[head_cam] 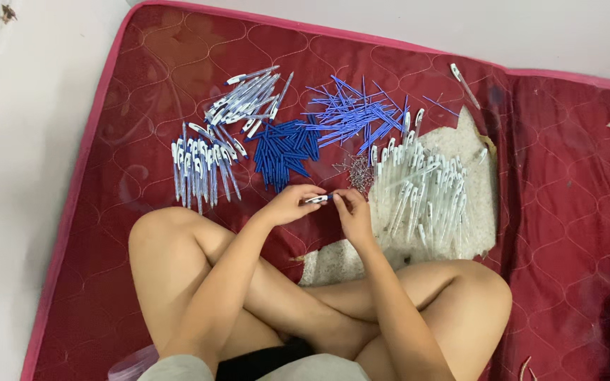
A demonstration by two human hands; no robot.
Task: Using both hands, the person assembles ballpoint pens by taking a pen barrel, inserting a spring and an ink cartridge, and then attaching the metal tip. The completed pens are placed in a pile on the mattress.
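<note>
My left hand (289, 203) and my right hand (353, 212) meet over the red quilted mat (142, 63), both pinching one small white and blue pen part (318, 200) between the fingertips. Just beyond the hands lie a heap of dark blue pen pieces (285, 148), a little cluster of metal springs (356, 171) and a fan of thin blue refills (351, 113). Clear white pen barrels (421, 187) are piled to the right of my right hand. Assembled white and blue pens (202, 169) lie in rows to the left.
My crossed bare legs (178, 254) fill the near part of the mat. A second bunch of finished pens (248, 99) lies at the back. A torn patch of the mat shows pale foam (478, 204). White floor borders the mat at left.
</note>
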